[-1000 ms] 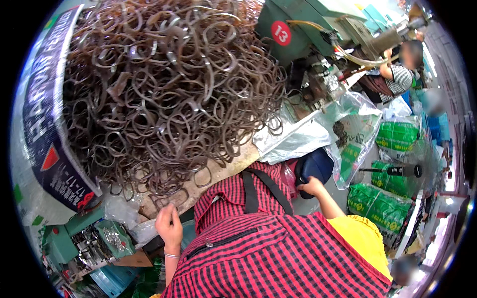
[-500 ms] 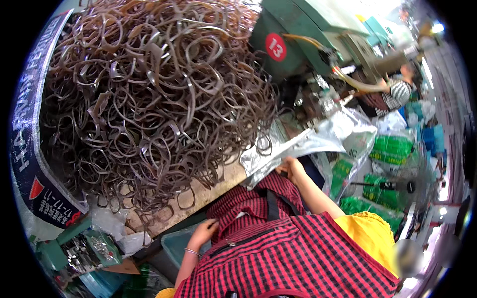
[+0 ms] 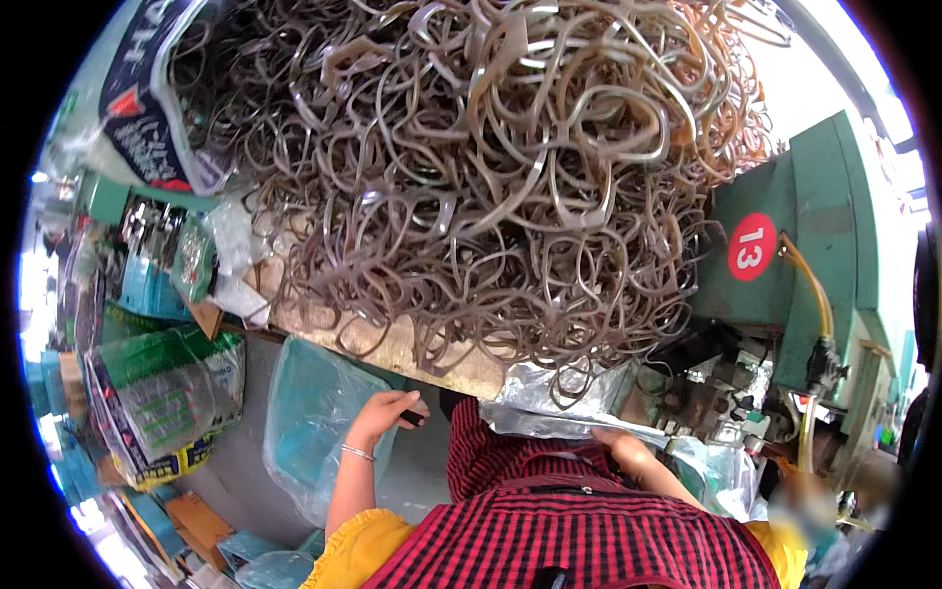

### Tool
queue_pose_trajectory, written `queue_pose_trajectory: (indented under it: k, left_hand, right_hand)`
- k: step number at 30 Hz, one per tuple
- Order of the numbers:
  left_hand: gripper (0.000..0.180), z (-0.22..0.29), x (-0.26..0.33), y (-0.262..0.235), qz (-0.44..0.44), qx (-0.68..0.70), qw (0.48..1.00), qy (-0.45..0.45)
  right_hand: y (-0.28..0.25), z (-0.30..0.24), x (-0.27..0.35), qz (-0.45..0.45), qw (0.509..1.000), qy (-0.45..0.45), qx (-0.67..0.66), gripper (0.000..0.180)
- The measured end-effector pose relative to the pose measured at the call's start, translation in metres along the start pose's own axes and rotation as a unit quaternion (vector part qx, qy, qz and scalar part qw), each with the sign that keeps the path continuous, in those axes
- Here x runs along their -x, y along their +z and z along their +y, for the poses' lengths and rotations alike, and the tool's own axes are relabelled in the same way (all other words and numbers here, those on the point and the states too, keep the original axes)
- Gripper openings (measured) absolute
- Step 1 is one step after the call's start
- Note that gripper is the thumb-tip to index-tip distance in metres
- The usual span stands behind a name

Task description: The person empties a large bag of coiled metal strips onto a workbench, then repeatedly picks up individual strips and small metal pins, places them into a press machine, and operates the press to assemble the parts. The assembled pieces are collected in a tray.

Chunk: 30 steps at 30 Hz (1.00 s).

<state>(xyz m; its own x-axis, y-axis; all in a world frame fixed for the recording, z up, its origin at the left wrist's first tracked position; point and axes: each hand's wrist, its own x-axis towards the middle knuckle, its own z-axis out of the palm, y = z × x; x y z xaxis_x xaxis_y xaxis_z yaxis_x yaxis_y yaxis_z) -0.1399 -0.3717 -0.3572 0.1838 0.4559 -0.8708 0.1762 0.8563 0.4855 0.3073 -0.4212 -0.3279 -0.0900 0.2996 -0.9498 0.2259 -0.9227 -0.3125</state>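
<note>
Nearest me is my red-and-black checked apron (image 3: 579,535), with a yellow sleeve (image 3: 353,545) at my left. My left hand (image 3: 381,417) is raised in front of the worktop (image 3: 476,373), its fingers bent and a thin bracelet (image 3: 358,453) round the wrist. A small dark piece (image 3: 412,418) shows at the fingertips; I cannot tell whether I am pinching it. My right hand (image 3: 628,454) is at the near edge of a silvery sheet (image 3: 564,393), its fingers bent toward it; whether they grip it I cannot tell. The sheet lies at the worktop's right end, its near side hanging toward my lap.

Beside my left forearm, a blue-green tub (image 3: 299,412) with clear plastic about it stands below the worktop, over the grey floor (image 3: 235,471). Farther left is a green printed sack (image 3: 167,393).

Beyond both hands, a great heap of brown loops (image 3: 471,187) covers most of the worktop, a few hanging over the silvery sheet. To its right stands a green machine (image 3: 834,211) with a round red sticker (image 3: 752,247) and a yellowish hose (image 3: 822,294). At the heap's far left stands a dark printed bag (image 3: 147,123).
</note>
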Motion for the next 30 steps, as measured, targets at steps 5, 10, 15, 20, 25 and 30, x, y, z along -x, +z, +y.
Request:
queue_pose_trajectory:
  k: [5, 10, 15, 20, 25, 30]
  left_hand:
    - [0.041, -0.072, -0.066, 0.052, -0.084, -0.04, 0.995, 0.036]
    - [0.029, -0.112, -0.107, 0.105, -0.096, -0.226, 0.964, 0.101]
    - [0.017, -0.134, -0.084, 0.083, 0.219, -0.357, 0.898, 0.135]
    - [0.023, -0.103, -0.041, 0.086, 0.322, 0.144, 0.897, 0.266]
    - [0.038, -0.12, -0.065, 0.053, 0.529, 0.073, 0.761, 0.368]
    - [0.057, -0.02, -0.041, 0.074, 0.588, 0.192, 0.581, 0.529]
  right_hand:
    - [-0.012, 0.014, -0.011, -0.134, 0.955, -0.065, -0.258, 0.042]
    - [-0.013, 0.08, -0.024, -0.153, 0.975, -0.16, 0.007, 0.048]
    - [-0.021, 0.131, 0.03, -0.41, 0.891, -0.192, 0.039, 0.045]
    - [-0.096, 0.145, 0.074, -0.316, 0.828, -0.455, 0.087, 0.037]
    - [-0.108, 0.14, 0.106, -0.11, 0.771, -0.598, 0.192, 0.037]
    - [-0.033, 0.049, 0.089, 0.203, 0.527, -0.749, 0.346, 0.047]
